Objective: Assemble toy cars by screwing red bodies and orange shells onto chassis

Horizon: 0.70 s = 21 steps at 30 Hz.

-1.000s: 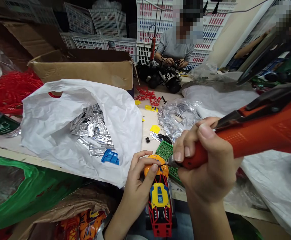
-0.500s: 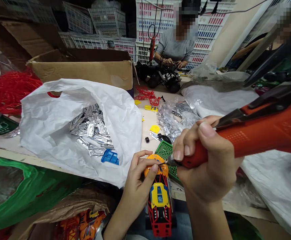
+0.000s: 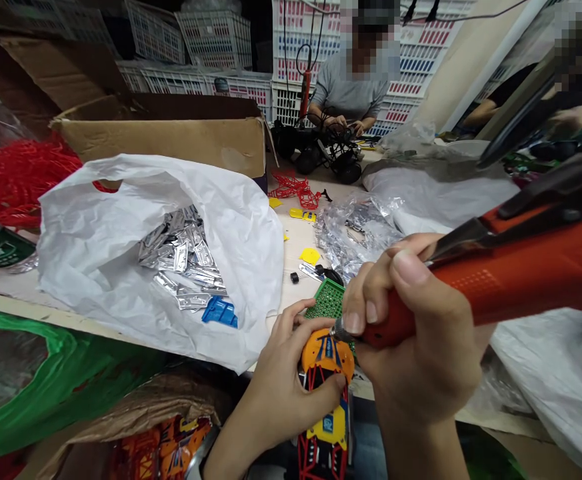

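My left hand (image 3: 291,383) is closed around a toy car (image 3: 328,353) with an orange front, a yellow-and-blue roof and a red frame. Its thumb lies across the car's middle and hides part of it. An orange-red electric screwdriver (image 3: 531,267) is gripped in my right hand (image 3: 415,327), tilted down to the left. The screwdriver's metal nose meets the front of the car, close to my left fingertips; the bit's very end is hard to see. Just beyond the car lies a green perforated tray (image 3: 327,300), partly covered by my hands.
To the left, a white plastic bag (image 3: 101,267) holds silver parts (image 3: 191,260) and a blue piece (image 3: 219,312). A cardboard box (image 3: 165,143) stands behind it. Clear plastic bags (image 3: 355,230) lie ahead. Across the table sits a person (image 3: 348,87). Below left, a bag contains orange car parts (image 3: 175,450).
My left fingers have shifted from a pinch by the screwdriver tip to a grip across the car. The car has moved slightly right and down. The screwdriver stays in my right hand.
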{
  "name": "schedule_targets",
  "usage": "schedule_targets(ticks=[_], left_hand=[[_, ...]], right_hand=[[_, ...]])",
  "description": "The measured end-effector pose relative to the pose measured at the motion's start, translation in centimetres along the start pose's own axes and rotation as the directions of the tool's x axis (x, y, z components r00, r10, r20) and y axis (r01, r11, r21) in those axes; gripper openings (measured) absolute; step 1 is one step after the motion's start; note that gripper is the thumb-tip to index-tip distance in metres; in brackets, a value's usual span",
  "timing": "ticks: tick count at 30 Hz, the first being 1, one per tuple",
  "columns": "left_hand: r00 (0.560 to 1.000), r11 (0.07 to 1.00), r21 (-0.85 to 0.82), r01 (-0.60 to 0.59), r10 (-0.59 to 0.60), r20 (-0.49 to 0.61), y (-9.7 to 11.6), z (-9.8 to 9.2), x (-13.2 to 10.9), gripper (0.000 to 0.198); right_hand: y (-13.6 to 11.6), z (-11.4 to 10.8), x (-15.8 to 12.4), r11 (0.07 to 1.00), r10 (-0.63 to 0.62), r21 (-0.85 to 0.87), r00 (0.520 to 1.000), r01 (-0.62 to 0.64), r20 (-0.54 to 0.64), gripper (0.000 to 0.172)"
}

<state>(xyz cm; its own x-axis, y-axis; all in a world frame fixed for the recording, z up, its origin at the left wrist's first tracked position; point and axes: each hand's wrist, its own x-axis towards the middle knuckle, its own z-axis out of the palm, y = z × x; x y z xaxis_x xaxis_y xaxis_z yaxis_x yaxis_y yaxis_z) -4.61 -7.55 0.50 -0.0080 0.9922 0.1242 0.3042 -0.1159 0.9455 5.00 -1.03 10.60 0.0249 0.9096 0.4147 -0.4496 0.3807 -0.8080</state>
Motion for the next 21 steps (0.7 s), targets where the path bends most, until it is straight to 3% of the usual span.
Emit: schedule_targets(ticks=[5,21], left_hand=[[1.000,0.999,-0.032,-0.018,0.017,-0.020,-0.2,0.1,0.2,0.046],[0.996,0.995,-0.100,-0.029,0.020,-0.082,-0.3,0.4,0.2,0.020]], right_hand=[[0.5,-0.4,-0.7,0.993,0.110,-0.050,0.994,-0.109,0.024,0.013],[1.8,-0.1,-1.0,0.984,0.161,-0.082,0.986,-0.156,0.053,0.017]])
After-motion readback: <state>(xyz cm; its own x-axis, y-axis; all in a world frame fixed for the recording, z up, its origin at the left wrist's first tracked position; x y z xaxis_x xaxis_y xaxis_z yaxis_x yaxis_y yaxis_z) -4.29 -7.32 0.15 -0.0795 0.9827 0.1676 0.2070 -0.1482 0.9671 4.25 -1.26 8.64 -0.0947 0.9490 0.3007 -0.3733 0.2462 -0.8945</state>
